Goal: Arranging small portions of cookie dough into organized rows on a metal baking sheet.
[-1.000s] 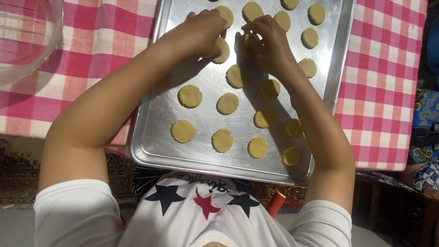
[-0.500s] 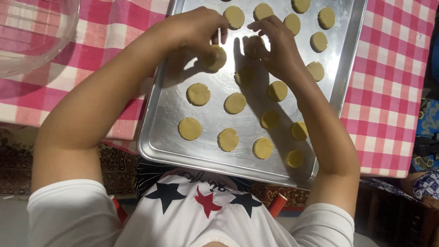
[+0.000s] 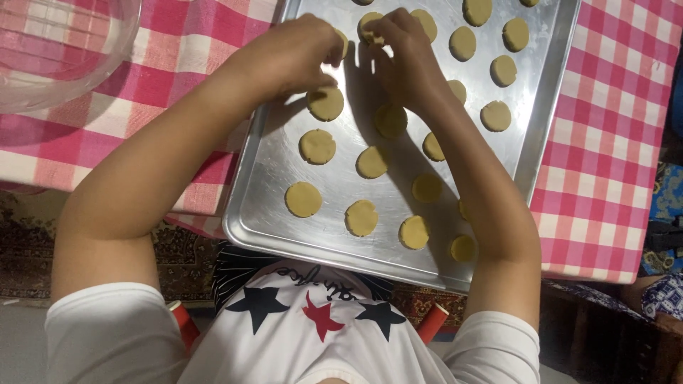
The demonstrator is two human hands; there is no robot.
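Note:
A metal baking tray [image 3: 284,213] lies on a pink-and-white checked cloth, with several round, flat, pale dough discs [image 3: 304,199] set out in rows. Both hands reach to the tray's far middle. My left hand [image 3: 295,57] has its fingers curled around a dough disc [image 3: 342,44] that shows at its fingertips. My right hand [image 3: 402,50] pinches another dough disc [image 3: 370,27] between thumb and fingers just above the tray. The two hands nearly touch. Several discs are partly hidden under my right forearm.
A clear glass bowl [image 3: 64,57] stands on the checked tablecloth [image 3: 605,163] at the far left. The tray's near edge overhangs the table edge toward my body. A patterned rug shows below the table.
Both hands have moved farther up the tray, away from my body. The disc that lay under my left hand's fingers now rests uncovered on the tray.

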